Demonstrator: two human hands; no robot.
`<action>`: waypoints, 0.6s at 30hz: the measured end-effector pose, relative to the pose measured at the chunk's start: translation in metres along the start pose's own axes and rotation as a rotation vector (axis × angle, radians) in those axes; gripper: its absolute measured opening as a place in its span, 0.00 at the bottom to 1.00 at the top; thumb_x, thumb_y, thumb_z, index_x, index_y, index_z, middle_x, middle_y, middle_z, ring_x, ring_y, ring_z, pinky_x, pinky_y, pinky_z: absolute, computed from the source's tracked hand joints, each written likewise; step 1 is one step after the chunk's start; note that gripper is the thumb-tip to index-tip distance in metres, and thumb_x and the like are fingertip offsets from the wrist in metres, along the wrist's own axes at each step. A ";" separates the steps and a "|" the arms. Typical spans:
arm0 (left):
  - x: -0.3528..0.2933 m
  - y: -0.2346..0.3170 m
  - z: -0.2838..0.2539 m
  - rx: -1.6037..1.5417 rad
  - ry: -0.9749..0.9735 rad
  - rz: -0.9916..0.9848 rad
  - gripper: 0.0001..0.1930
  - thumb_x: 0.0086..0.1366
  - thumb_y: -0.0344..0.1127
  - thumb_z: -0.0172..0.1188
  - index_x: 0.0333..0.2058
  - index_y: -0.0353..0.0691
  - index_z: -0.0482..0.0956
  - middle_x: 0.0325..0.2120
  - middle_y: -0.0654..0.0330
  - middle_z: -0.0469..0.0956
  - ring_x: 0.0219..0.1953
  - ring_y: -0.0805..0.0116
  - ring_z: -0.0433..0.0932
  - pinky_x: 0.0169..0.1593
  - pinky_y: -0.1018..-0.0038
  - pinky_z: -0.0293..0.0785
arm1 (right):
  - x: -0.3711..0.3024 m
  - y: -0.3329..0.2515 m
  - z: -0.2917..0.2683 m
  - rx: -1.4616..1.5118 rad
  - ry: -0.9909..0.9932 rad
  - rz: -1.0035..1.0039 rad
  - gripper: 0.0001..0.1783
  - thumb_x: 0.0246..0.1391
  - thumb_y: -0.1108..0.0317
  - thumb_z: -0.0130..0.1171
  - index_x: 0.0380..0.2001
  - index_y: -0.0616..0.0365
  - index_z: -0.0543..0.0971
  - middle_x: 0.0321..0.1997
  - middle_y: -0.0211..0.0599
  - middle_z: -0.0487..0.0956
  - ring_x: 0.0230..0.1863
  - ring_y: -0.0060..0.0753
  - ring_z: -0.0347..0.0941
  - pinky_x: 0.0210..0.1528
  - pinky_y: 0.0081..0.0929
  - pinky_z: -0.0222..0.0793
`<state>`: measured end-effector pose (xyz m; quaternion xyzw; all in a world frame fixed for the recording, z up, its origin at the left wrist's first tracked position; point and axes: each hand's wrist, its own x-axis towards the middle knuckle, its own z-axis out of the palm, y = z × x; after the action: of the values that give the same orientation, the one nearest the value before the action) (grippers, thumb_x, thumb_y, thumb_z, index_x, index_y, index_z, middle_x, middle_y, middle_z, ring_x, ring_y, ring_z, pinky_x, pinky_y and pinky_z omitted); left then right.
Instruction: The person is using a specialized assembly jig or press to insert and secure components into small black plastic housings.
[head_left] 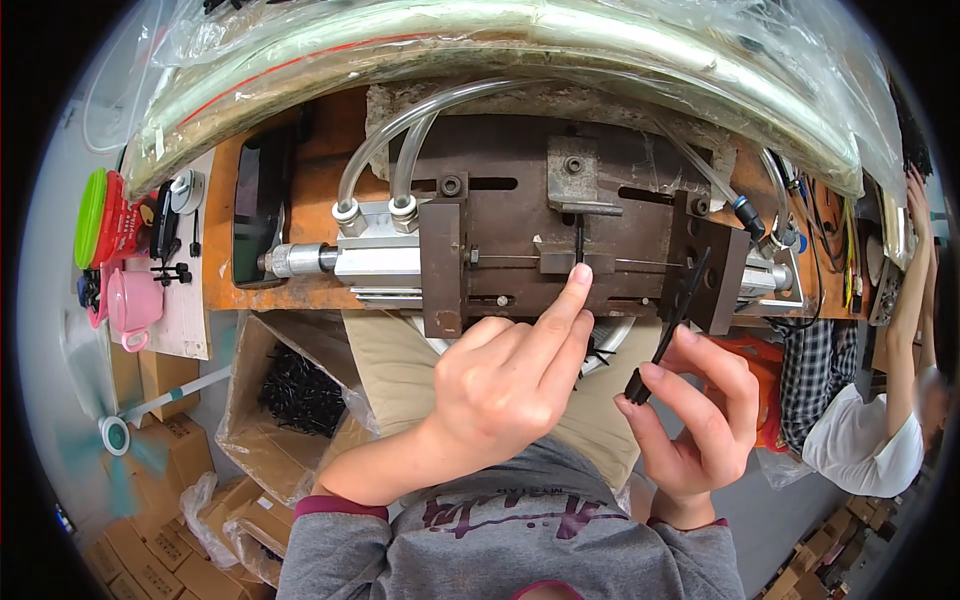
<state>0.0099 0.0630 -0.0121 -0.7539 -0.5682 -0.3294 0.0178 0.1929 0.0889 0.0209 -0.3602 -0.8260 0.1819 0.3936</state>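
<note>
My left hand (510, 375) reaches over the metal fixture with its index finger stretched out. That fingertip touches the lower end of a thin black piece (579, 240) standing in the small central block (560, 262) of the fixture; its other fingers are partly curled with nothing visible in them. Between the thumb and fingers of my right hand (705, 410) is a slim black plastic stick (690, 300) with a thicker block-like end, tilted up to the right. Thin metal rods reach the central block from both sides. Whether the right hand holds more than one stick, I cannot tell.
Pneumatic cylinders (380, 265) with clear hoses (440, 97) flank the dark base plate. A plastic-wrapped roll (520, 40) lies behind. To the left are a phone-like black slab (262, 205), a pink cup (135, 300), a fan (115, 436) and a box of black pieces (300, 390). Another person (870, 440) sits at right.
</note>
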 end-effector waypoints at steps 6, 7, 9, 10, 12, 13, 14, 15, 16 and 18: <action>0.003 0.000 -0.007 -0.126 -0.036 -0.023 0.14 0.49 0.28 0.70 0.37 0.34 0.83 0.46 0.52 0.81 0.24 0.72 0.79 0.28 0.80 0.71 | -0.012 0.000 0.001 0.136 0.035 0.077 0.22 0.32 0.77 0.76 0.37 0.61 0.82 0.47 0.47 0.80 0.45 0.45 0.79 0.42 0.32 0.78; 0.004 0.000 -0.010 -0.187 -0.035 -0.038 0.15 0.50 0.27 0.70 0.39 0.33 0.83 0.46 0.51 0.81 0.26 0.71 0.81 0.29 0.80 0.74 | -0.012 0.001 0.002 0.142 0.039 0.044 0.22 0.32 0.77 0.76 0.36 0.61 0.82 0.46 0.46 0.80 0.45 0.45 0.79 0.42 0.32 0.78; -0.001 0.008 -0.018 -0.684 -0.041 -0.249 0.17 0.52 0.25 0.69 0.42 0.30 0.82 0.45 0.48 0.81 0.32 0.67 0.83 0.35 0.78 0.78 | -0.010 0.002 0.003 0.154 0.045 -0.022 0.22 0.32 0.76 0.76 0.36 0.60 0.82 0.45 0.44 0.81 0.46 0.46 0.79 0.43 0.31 0.78; -0.004 0.012 -0.022 -0.934 -0.048 -0.354 0.18 0.54 0.24 0.69 0.44 0.29 0.81 0.44 0.47 0.81 0.35 0.66 0.84 0.37 0.76 0.80 | -0.008 0.001 0.004 0.131 0.024 -0.067 0.21 0.33 0.74 0.77 0.36 0.58 0.83 0.44 0.42 0.81 0.46 0.44 0.79 0.44 0.31 0.77; -0.007 0.017 -0.028 -1.107 -0.108 -0.448 0.19 0.56 0.22 0.67 0.47 0.30 0.80 0.43 0.49 0.81 0.35 0.67 0.83 0.38 0.76 0.81 | -0.009 -0.001 0.007 0.123 0.006 -0.079 0.21 0.33 0.72 0.77 0.36 0.58 0.83 0.44 0.41 0.81 0.45 0.43 0.79 0.44 0.30 0.76; -0.007 0.018 -0.030 -1.192 -0.139 -0.494 0.20 0.57 0.21 0.67 0.49 0.30 0.79 0.43 0.50 0.81 0.36 0.67 0.82 0.38 0.76 0.82 | -0.010 -0.001 0.009 0.118 -0.001 -0.086 0.21 0.33 0.71 0.77 0.36 0.57 0.83 0.44 0.41 0.81 0.44 0.43 0.79 0.44 0.30 0.76; -0.007 0.016 -0.032 -1.133 -0.136 -0.513 0.18 0.55 0.21 0.68 0.46 0.30 0.81 0.40 0.51 0.81 0.35 0.67 0.83 0.36 0.77 0.82 | -0.008 0.001 0.012 0.143 -0.004 -0.100 0.21 0.35 0.72 0.76 0.37 0.60 0.83 0.44 0.44 0.81 0.43 0.41 0.78 0.44 0.29 0.75; -0.009 0.013 -0.033 -1.102 -0.118 -0.469 0.17 0.54 0.21 0.69 0.44 0.30 0.81 0.40 0.50 0.82 0.35 0.67 0.83 0.37 0.76 0.82 | -0.007 0.002 0.014 0.302 -0.006 0.014 0.21 0.37 0.74 0.75 0.39 0.62 0.82 0.44 0.45 0.81 0.42 0.39 0.78 0.43 0.28 0.75; -0.011 0.010 -0.034 -1.080 -0.104 -0.421 0.16 0.53 0.20 0.69 0.42 0.29 0.82 0.39 0.49 0.82 0.36 0.66 0.84 0.38 0.75 0.82 | -0.006 0.001 0.014 0.453 -0.006 0.131 0.21 0.38 0.75 0.74 0.40 0.63 0.81 0.44 0.46 0.81 0.42 0.37 0.78 0.43 0.27 0.75; -0.014 0.007 -0.038 -1.042 -0.099 -0.365 0.14 0.49 0.22 0.72 0.37 0.31 0.84 0.36 0.50 0.83 0.35 0.67 0.84 0.38 0.75 0.82 | -0.007 0.002 0.015 0.879 0.039 0.417 0.21 0.48 0.76 0.67 0.47 0.71 0.77 0.43 0.48 0.80 0.39 0.30 0.77 0.40 0.22 0.74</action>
<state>-0.0042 0.0334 0.0125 -0.5667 -0.4515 -0.5291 -0.4417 0.1845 0.0848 0.0069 -0.3208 -0.5737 0.5818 0.4790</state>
